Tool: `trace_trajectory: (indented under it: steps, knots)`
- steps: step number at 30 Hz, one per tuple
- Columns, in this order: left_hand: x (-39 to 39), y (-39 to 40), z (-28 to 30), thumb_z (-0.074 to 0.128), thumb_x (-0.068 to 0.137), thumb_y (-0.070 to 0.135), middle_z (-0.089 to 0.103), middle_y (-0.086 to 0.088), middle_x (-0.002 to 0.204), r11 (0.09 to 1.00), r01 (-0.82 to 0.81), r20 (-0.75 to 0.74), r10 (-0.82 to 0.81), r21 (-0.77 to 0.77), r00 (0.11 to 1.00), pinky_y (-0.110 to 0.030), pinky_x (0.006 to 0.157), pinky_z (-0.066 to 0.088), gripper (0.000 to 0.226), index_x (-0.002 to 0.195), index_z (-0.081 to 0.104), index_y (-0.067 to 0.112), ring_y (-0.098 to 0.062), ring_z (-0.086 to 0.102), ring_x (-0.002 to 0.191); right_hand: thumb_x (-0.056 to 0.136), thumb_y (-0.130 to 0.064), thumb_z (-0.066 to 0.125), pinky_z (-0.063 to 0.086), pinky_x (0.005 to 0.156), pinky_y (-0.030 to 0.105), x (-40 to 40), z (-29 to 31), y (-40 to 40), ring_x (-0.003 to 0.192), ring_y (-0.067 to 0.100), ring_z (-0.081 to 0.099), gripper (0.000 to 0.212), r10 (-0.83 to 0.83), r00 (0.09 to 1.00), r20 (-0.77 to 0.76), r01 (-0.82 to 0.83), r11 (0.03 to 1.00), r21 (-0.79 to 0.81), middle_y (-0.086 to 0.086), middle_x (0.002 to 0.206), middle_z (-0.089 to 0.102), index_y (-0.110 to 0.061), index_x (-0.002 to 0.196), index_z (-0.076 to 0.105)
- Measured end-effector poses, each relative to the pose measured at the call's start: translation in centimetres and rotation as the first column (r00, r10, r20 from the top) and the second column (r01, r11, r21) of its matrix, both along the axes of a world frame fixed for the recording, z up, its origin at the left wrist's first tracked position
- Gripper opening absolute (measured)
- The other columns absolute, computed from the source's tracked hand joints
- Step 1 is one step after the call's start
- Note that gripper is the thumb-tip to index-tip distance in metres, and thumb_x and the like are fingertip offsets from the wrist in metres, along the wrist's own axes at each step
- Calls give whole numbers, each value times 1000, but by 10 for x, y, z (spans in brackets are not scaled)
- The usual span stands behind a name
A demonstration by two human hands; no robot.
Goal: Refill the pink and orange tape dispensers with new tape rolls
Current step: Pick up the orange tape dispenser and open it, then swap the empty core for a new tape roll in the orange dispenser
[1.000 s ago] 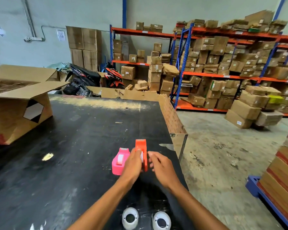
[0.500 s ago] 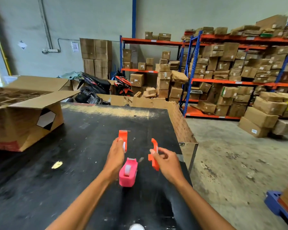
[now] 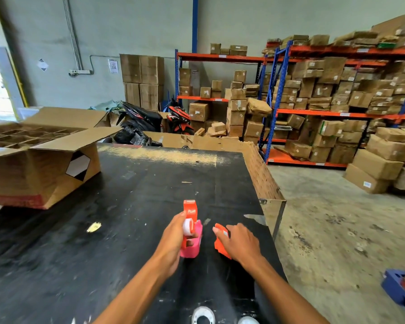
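The orange tape dispenser is apart in two halves. My left hand (image 3: 173,239) grips one orange half (image 3: 189,215), upright, with a white core showing on its inner side. My right hand (image 3: 240,244) holds the other orange half (image 3: 221,242) low over the black table (image 3: 103,230). The pink dispenser (image 3: 193,246) stands on the table between my hands, partly hidden behind the left-hand half. Two white tape rolls (image 3: 202,315) lie at the table's near edge, cut off by the frame's bottom.
An open cardboard box (image 3: 45,160) with dividers sits at the table's left. The table's right edge drops to a concrete floor. Shelves of cartons (image 3: 325,101) and two parked scooters (image 3: 150,118) stand beyond. A blue pallet (image 3: 398,286) is at the right.
The orange dispenser went from one piece to two separated halves. Both halves have since come down closer to the table, the right one lowest, and the camera has tilted.
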State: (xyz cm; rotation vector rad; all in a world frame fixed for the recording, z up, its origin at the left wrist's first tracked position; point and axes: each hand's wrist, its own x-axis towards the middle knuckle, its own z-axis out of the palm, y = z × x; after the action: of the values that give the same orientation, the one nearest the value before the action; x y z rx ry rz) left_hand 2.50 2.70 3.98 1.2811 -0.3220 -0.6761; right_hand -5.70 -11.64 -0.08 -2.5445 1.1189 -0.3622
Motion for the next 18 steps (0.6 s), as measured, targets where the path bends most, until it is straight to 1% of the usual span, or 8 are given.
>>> trace_trajectory:
  steps: [4,7,9,10,11,13,16,18]
  knots:
    - [-9,8,-2,41,97,25,61,-4,77,992,123,-3,-123,-35,992,-20,48,41,33,121,51,6,-11,55,53,87,-61,41,48,70,40,-18,16,10,80,25,62,52,57,953,299,-68,997,27,6,82,67,-17,80,69]
    - [-26,9,0,42,97,26,65,0,87,984,173,66,-175,34,982,-30,70,45,26,118,55,17,-14,57,75,86,-58,45,48,65,41,-35,36,37,60,21,57,52,159,850,502,-247,963,112,8,62,65,-14,67,65]
    - [-39,12,3,44,97,24,68,-3,95,973,231,60,-232,17,971,-35,76,43,27,120,56,19,-17,59,84,89,-50,52,49,66,36,-49,46,58,60,12,56,33,213,816,537,-345,925,157,6,67,68,-32,65,68]
    - [-46,14,3,45,96,24,70,-6,98,963,270,44,-270,-15,962,-34,77,45,27,121,56,18,-18,61,85,89,-46,56,51,69,34,-56,50,68,65,12,60,22,233,802,550,-387,904,182,5,75,72,-41,71,69]
    - [-54,18,4,46,96,23,71,-7,99,952,303,26,-302,-47,953,-34,77,49,27,120,56,16,-18,63,84,88,-41,59,54,72,33,-62,52,75,72,14,65,14,234,790,567,-418,882,218,5,83,74,-42,80,70]
    - [-66,28,3,47,96,25,72,-13,100,939,331,-8,-333,-92,943,-37,78,55,28,119,56,13,-20,67,81,87,-29,65,57,72,28,-77,54,87,77,13,69,10,178,765,619,-434,852,291,8,90,75,-27,92,73]
    - [-75,43,-4,44,97,28,70,-20,104,957,281,-19,-283,-75,959,-44,83,56,32,122,54,10,-30,68,88,84,-18,69,55,60,20,-99,52,93,62,7,64,20,-1,748,663,-334,863,378,9,76,69,-1,93,69]
    - [-78,55,-11,44,97,27,67,-15,99,970,241,-23,-242,-40,970,-44,83,54,33,123,52,8,-29,66,90,79,-19,74,49,57,18,-123,44,93,57,6,58,23,-59,834,548,-198,896,397,4,69,64,-1,90,65]
